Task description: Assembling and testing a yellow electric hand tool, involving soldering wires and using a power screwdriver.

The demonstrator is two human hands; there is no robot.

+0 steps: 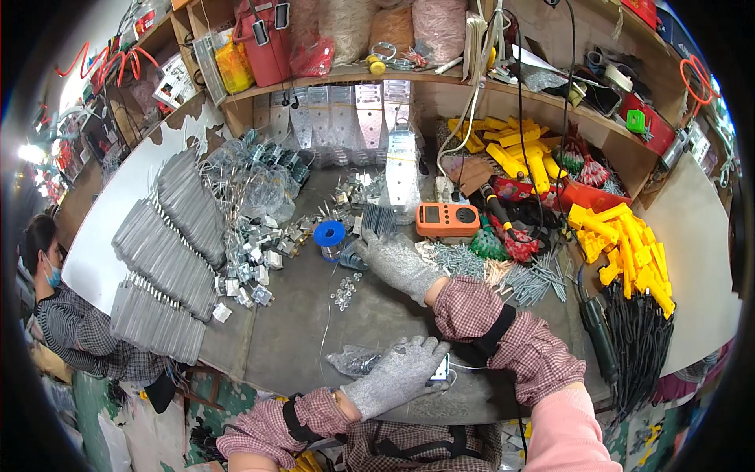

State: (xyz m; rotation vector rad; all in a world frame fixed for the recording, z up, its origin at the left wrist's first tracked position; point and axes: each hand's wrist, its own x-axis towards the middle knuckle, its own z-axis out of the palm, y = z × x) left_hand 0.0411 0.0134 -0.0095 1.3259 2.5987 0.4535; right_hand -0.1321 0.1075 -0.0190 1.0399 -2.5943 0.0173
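Clear bag: a small clear plastic bag of silvery metal parts (355, 361) lies crumpled on the grey worktop (291, 330), touching the fingertips of the left hand, on their far left side.
Left hand: the left hand in a grey knitted glove (397, 376) lies flat, palm down, fingers loosely spread, resting on the near edge of the worktop; its tips lie on the bag. A white edge shows under its right side; what that is cannot be told.
Right hand: the right hand in a grey knitted glove (397, 263) reaches forward, well beyond the left hand, fingers extended and slightly parted, pinching nothing visible. Its fingertips rest at a stack of dark grey ribbed metal plates (379, 219).
Beside the right hand: a blue spool of solder wire (329, 234) sits just left of its fingertips; an orange handheld meter (447, 219) stands just right of them.
Between the hands: a scatter of small silver nuts (344, 292) lies on the worktop, left of the right wrist.
Right of the right hand: a heap of grey metal pins (535, 279).
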